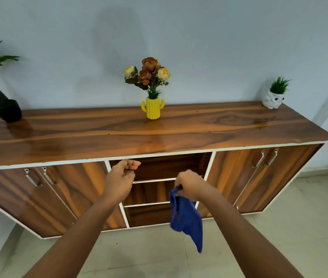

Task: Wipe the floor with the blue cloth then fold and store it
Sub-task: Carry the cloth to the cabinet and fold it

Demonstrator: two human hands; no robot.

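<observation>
The blue cloth (188, 218) hangs limp and unfolded from my right hand (189, 184), which pinches its top corner in front of the cabinet's middle section. My left hand (122, 177) is raised beside the top open compartment (167, 166), its fingers curled and holding nothing that I can see. Both forearms reach in from the bottom of the view. The light tiled floor (269, 237) lies below the cloth.
A long wooden cabinet (159, 129) stands against the wall, with closed doors left (39, 197) and right (259, 177) and open shelves in the middle. On top stand a black vase with a plant (2, 105), a yellow cactus vase with flowers (152, 107) and a white owl pot (273, 101).
</observation>
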